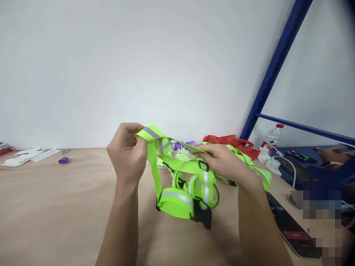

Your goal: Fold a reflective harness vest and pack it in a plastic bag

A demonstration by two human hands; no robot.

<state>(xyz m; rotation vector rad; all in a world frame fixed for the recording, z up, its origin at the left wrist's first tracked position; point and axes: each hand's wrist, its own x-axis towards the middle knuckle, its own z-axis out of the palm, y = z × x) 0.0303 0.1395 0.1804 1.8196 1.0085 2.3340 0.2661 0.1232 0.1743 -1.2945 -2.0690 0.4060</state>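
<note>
A neon yellow-green strap (176, 201) with silver reflective stripes hangs in loops between my two hands, above the wooden table. My left hand (129, 147) pinches its upper left end, thumb and fingers closed on the band. On the other side, my right hand (222, 160) has its fingers closed on the strap's upper right part, near a black slider (203, 165). A black buckle (202, 213) dangles at the bottom of the loops. Behind and right of my right hand, more green straps (262, 177) lie on the table, partly hidden by that hand.
A purple roll (63, 160) and white strips (24, 157) lie at the table's back left. Behind the straps sits a red plastic bag (230, 140). A phone (291, 225) lies at right, near a bottle (273, 136), cables and another person's hand (334, 155).
</note>
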